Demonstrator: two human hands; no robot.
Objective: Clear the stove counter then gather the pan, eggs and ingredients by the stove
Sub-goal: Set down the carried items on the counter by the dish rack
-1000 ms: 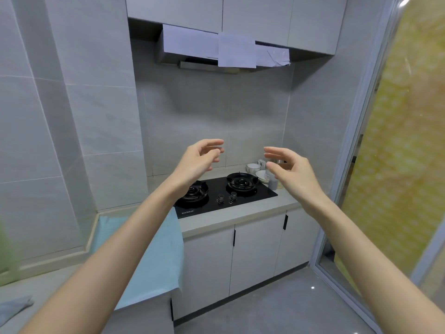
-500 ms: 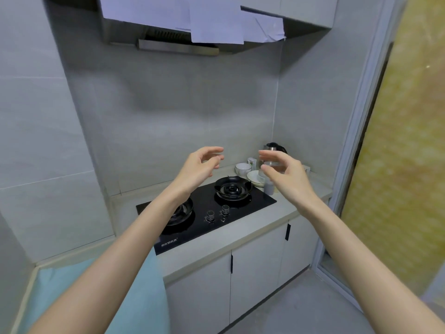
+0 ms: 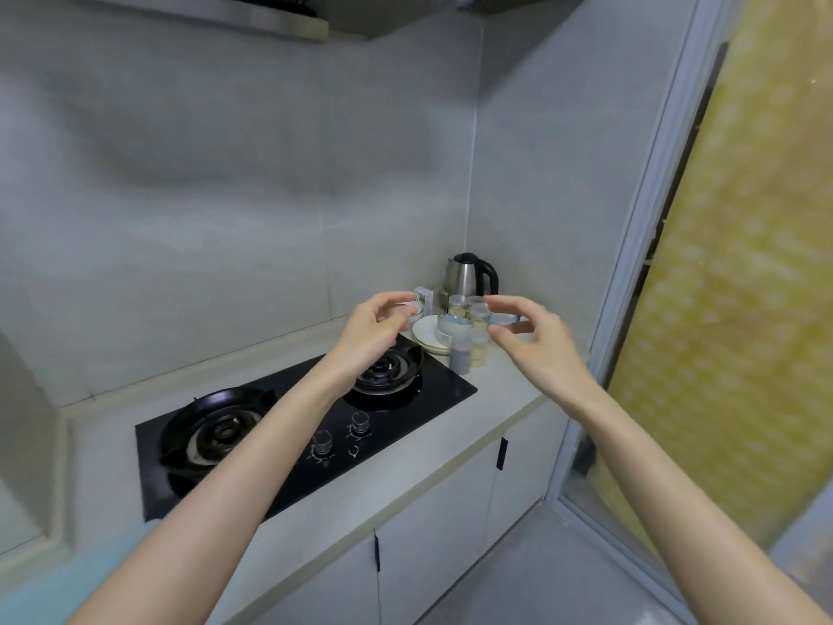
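A pale grey stove counter [image 3: 500, 399] ran along the tiled wall into the corner, with white cabinet doors [image 3: 432, 534] beneath it. A black glass gas stove [image 3: 446, 390] was set into the counter, its two burners bare, with two knobs [image 3: 322, 440] at its front edge.

Both arms reached forward above the stove. The left hand [image 3: 372, 336] hung over the right burner [image 3: 387, 367] and the right hand [image 3: 536, 349] over the counter's corner end. Each had its fingers loosely curled and held nothing.

Between and behind the hands the corner clutter stood close together: a steel kettle [image 3: 469, 275] at the back, a stack of white plates [image 3: 423, 338] with a bowl [image 3: 453, 327] on it, glass jars [image 3: 457, 304], and a small grey bottle [image 3: 459, 363] just beside the stove's right edge.
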